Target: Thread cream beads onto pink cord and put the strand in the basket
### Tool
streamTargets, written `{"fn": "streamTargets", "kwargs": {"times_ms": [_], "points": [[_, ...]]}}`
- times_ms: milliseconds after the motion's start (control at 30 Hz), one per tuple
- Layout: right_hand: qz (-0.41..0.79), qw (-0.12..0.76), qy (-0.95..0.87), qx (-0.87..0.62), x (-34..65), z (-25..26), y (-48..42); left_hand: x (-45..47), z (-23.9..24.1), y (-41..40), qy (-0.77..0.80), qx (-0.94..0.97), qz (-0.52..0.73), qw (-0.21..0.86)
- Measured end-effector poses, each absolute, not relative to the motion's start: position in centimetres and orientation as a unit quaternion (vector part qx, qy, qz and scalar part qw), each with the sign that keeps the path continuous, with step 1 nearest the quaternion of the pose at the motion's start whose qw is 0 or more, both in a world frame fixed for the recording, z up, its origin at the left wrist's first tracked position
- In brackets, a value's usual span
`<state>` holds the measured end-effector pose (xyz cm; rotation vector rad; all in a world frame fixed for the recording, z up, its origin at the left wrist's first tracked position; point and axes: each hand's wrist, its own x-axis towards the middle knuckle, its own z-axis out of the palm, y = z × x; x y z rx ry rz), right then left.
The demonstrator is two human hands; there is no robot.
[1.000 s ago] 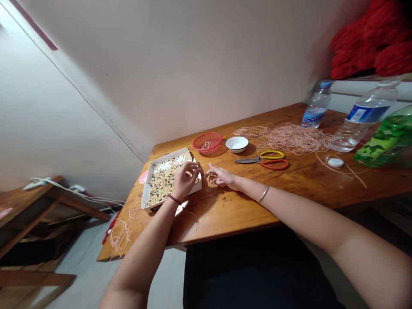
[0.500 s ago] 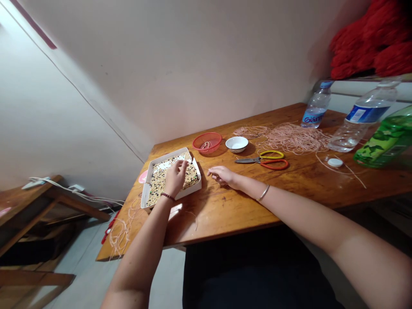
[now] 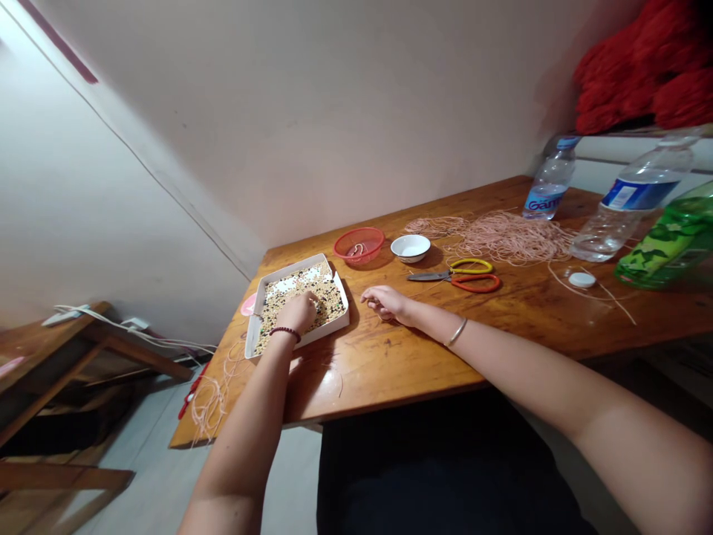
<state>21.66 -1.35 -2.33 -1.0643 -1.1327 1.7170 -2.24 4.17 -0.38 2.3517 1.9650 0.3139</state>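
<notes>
A white square tray (image 3: 339, 296) full of small mixed beads sits on the wooden table (image 3: 423, 349). My left hand (image 3: 296, 311) is lowered into the tray, fingertips curled down among the beads; what they pinch is too small to see. Just right of the tray, my right hand (image 3: 385, 302) rests on the table with fingers curled, apparently pinching the end of a thin pinkish cord. A bead bracelet is on my left wrist, a metal bangle on my right.
Behind the hands stand a red mesh basket (image 3: 359, 245), a small white bowl (image 3: 411, 248) and scissors (image 3: 460, 276) with yellow and orange handles. A heap of pinkish cord (image 3: 504, 236), two water bottles (image 3: 551, 187), a green bottle (image 3: 665, 249) and a white cap (image 3: 581, 280) lie at right. Cord strands hang off the table's left corner.
My left hand moved from beside my right hand over to the tray and dipped down into the beads. My right hand stayed nearly still.
</notes>
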Motion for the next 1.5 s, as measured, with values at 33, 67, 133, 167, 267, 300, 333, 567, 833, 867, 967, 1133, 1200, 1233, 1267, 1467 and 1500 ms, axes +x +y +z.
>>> {"fn": "streamTargets", "kwargs": {"times_ms": [33, 67, 133, 167, 267, 300, 333, 567, 833, 867, 967, 1133, 1200, 1233, 1267, 1467, 1500], "points": [[0.679, 0.399, -0.448, -0.423, 21.7, -2.2, -1.4, -2.2, -0.5, 4.3, 0.636, 0.765, 0.096, 0.039], [0.68, 0.397, -0.448, -0.424, 21.6, -2.1, -1.5, -2.1, -0.7, 4.4, 0.634, 0.766, 0.092, 0.048], [0.678, 0.396, -0.449, -0.425, 21.6, -1.9, -1.6, -2.0, -1.0, 4.6, 0.629, 0.77, 0.093, 0.064], [0.677, 0.397, -0.45, -0.425, 21.6, -1.8, -1.7, -2.0, -1.1, 4.7, 0.625, 0.771, 0.096, 0.072], [0.675, 0.399, -0.453, -0.425, 21.6, -1.7, -1.8, -1.8, -1.4, 4.8, 0.612, 0.776, 0.111, 0.103], [0.675, 0.398, -0.453, -0.424, 21.6, -1.7, -1.8, -1.8, -1.5, 4.8, 0.607, 0.778, 0.117, 0.115], [0.676, 0.399, -0.453, -0.423, 21.6, -1.7, -1.8, -1.7, -1.6, 4.9, 0.602, 0.779, 0.121, 0.128], [0.674, 0.408, -0.453, -0.418, 21.6, -2.1, -1.6, -1.4, -1.8, 5.4, 0.565, 0.786, 0.147, 0.204], [0.675, 0.41, -0.458, -0.408, 21.6, -2.7, -1.3, -1.3, -0.8, 4.8, 0.547, 0.784, 0.141, 0.258], [0.676, 0.409, -0.459, -0.406, 21.6, -2.8, -1.2, -1.2, -0.6, 4.6, 0.544, 0.785, 0.138, 0.263], [0.677, 0.41, -0.46, -0.403, 21.6, -2.9, -1.1, -1.2, -0.5, 4.2, 0.533, 0.789, 0.127, 0.279], [0.673, 0.409, -0.462, -0.408, 21.6, -2.6, -1.4, -1.6, -1.0, 4.6, 0.532, 0.793, 0.128, 0.267], [0.672, 0.409, -0.463, -0.408, 21.6, -2.5, -1.5, -1.7, -1.2, 4.7, 0.531, 0.797, 0.138, 0.253], [0.672, 0.41, -0.462, -0.407, 21.6, -2.4, -1.5, -1.8, -1.3, 4.7, 0.532, 0.798, 0.147, 0.243], [0.672, 0.412, -0.462, -0.406, 21.6, -2.4, -1.5, -1.8, -1.3, 4.7, 0.532, 0.799, 0.159, 0.231], [0.667, 0.418, -0.462, -0.41, 21.5, -2.2, -1.6, -0.7, -0.8, 3.8, 0.501, 0.815, 0.218, 0.193], [0.667, 0.415, -0.462, -0.412, 21.6, -2.2, -1.6, -0.4, -0.8, 3.6, 0.486, 0.822, 0.224, 0.194]]}}
